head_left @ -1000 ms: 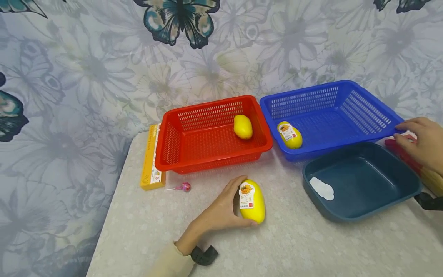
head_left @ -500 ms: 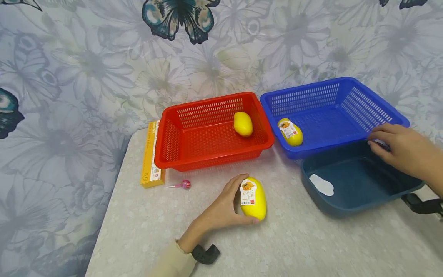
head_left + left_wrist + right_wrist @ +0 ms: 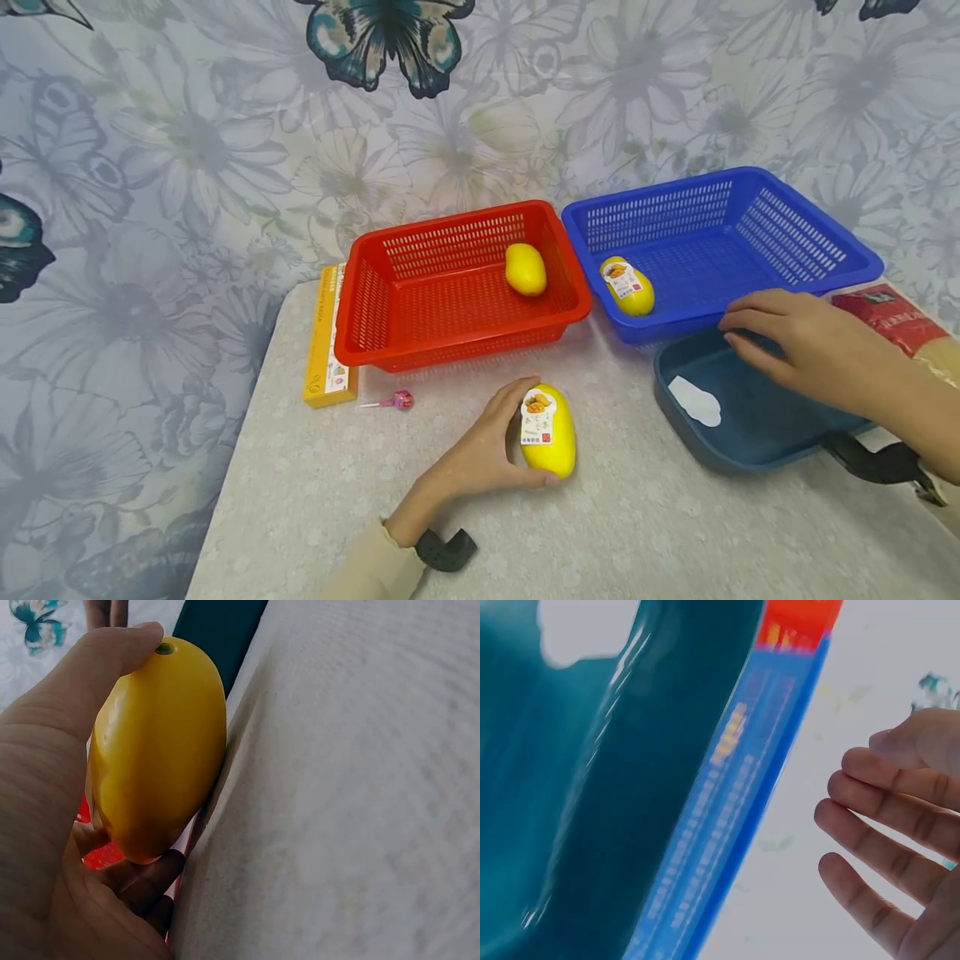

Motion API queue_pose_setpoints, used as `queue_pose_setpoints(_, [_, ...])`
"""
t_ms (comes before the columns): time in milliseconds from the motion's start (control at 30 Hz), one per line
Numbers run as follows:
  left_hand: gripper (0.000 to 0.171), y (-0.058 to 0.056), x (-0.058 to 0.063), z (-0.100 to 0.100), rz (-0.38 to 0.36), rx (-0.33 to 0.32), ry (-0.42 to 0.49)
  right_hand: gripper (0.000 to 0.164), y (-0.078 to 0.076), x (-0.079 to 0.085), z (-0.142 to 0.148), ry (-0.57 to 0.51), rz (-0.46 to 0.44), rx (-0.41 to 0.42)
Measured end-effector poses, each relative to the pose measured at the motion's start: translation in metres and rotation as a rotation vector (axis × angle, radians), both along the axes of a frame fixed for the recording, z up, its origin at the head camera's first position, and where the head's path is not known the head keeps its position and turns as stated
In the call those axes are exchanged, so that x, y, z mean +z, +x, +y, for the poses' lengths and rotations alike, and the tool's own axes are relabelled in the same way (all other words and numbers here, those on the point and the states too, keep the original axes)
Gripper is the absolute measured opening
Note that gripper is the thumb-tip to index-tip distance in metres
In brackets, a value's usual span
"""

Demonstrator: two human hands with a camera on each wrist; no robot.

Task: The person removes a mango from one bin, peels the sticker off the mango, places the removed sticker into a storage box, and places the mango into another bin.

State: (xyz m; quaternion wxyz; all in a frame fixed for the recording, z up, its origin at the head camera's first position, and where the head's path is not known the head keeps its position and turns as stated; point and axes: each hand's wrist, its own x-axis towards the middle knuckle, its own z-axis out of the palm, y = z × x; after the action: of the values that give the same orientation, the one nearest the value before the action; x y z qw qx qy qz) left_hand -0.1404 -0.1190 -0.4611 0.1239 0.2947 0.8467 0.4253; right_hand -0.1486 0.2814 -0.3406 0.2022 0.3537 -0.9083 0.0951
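Note:
My left hand grips a yellow mango on the tabletop, thumb at its near end and fingers at the far end. A white label with a mango picture faces up on it. The left wrist view shows the unlabelled side of this mango close against the cloth. My right hand hovers over the dark teal basin, holding nothing. In the right wrist view its fingers are slightly bent and spread, apart from the basin.
Behind stand a red basket with a mango and a blue basket with a labelled mango. A yellow box and a lollipop lie left. A white patch shows in the basin; a red packet lies right.
My right hand has moved left from the blue basket's right corner to above the teal basin, uncovering the red packet. The left hand and its mango have stayed in place.

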Motion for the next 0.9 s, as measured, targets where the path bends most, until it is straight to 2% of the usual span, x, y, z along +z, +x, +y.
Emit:
queue_pose_setpoints(133, [0.115,-0.001,-0.001,-0.002,-0.005,-0.012,0.009,0.018,-0.002,0.003,-0.028,-0.023,-0.015,0.073])
queue_pose_setpoints(367, [0.121,0.0,-0.001,-0.002,-0.006,-0.024,-0.003,0.02,-0.006,0.004,-0.075,-0.039,-0.124,0.102])
queue_pose_setpoints(567, [0.123,-0.001,0.0,-0.001,-0.021,0.008,0.016,0.013,-0.012,-0.007,-0.114,-0.043,-0.242,0.153])
queue_pose_setpoints(733, [0.122,0.0,-0.001,-0.001,-0.031,0.012,0.024,0.013,-0.019,-0.017,-0.139,-0.031,-0.344,0.193])
queue_pose_setpoints(900, [0.122,0.002,-0.001,0.0,-0.047,0.015,0.032,0.016,-0.026,-0.024,-0.157,-0.023,-0.41,0.234])
